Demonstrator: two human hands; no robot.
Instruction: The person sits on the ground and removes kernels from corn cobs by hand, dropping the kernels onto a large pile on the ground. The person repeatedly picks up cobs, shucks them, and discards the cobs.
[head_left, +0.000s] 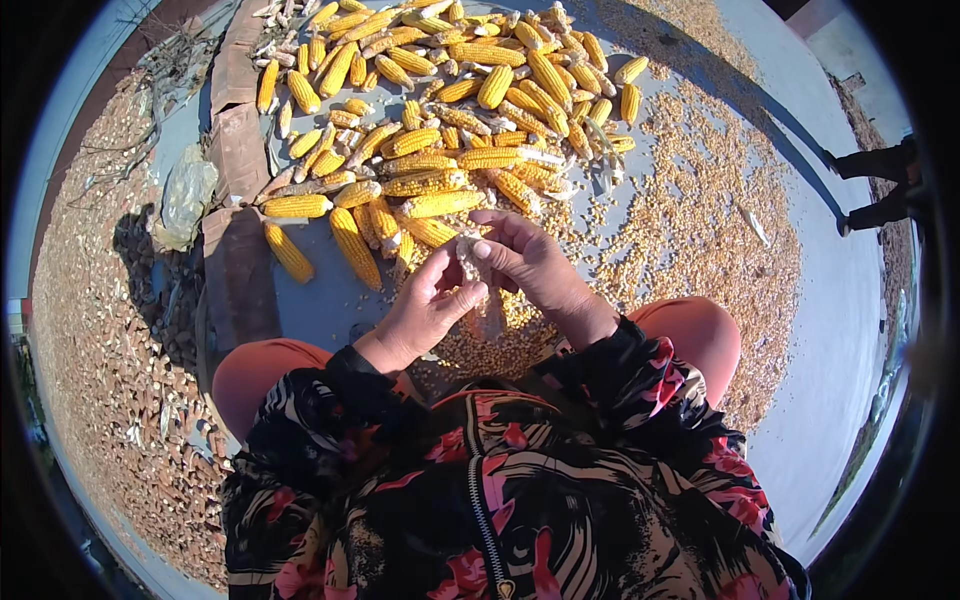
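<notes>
A pale, mostly bare corn cob (472, 259) is held up between my two hands, over a layer of loose kernels. My right hand (536, 262) pinches its upper part, the thumb lying across the near face. From the other side my left hand (424, 307) curls its fingers around the cob, with its thumb lower down; some of those fingertips are hidden. A blurred reddish-brown shape shows just below the cob, and I cannot tell what it is. Just beyond my hands lies a heap of yellow ears of corn (491, 159), many still full of kernels.
Loose kernels (697, 247) spread over the concrete on the right. A row of bricks (241, 150) borders the heap on the left; past it lie many stripped cobs (135, 375) and a plastic bag (187, 196). Another person's legs (874, 187) stand at the far right.
</notes>
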